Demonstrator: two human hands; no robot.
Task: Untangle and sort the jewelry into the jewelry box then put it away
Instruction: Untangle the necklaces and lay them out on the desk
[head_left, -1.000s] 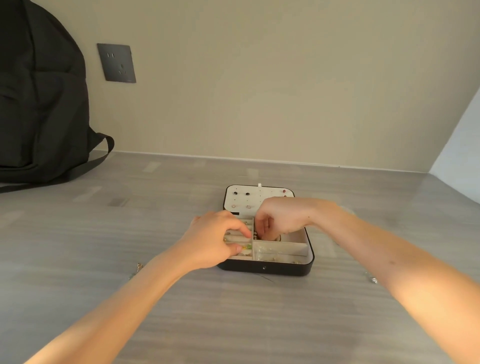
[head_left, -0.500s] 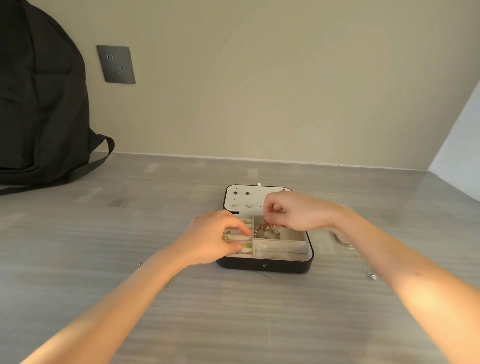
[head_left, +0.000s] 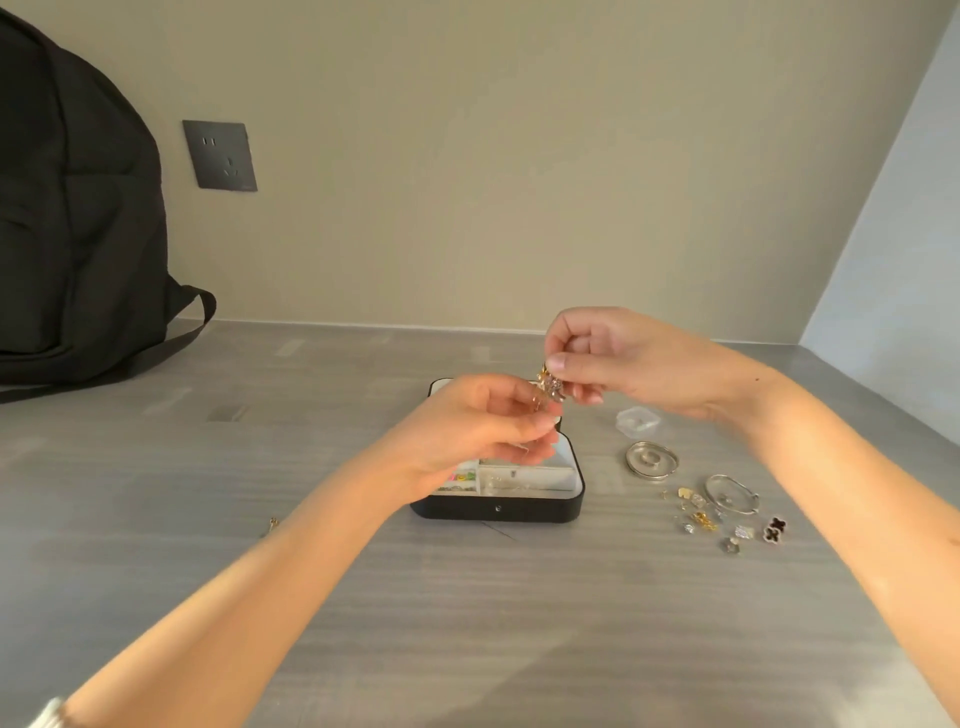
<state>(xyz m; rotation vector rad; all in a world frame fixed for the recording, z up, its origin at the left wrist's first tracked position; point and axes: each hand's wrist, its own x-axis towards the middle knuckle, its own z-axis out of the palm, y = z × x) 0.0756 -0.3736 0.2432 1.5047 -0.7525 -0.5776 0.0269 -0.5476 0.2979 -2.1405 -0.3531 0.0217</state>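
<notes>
Jewelry box (head_left: 498, 512) on tabletop (head_left: 519, 634) (grey)

Both bare: your left hand (head_left: 467, 431) and right hand (head_left: 623, 364). Nails are short and plain where they show, clearest on the right thumb. Your forearms (head_left: 291, 582) run bare all the way to the frame edges. There's one small dark dot on your right wrist. The only clothing in view is a strip of white ribbed fabric (head_left: 47, 714) at the bottom-left corner, against your left arm. Can't tell what garment it is.
</notes>
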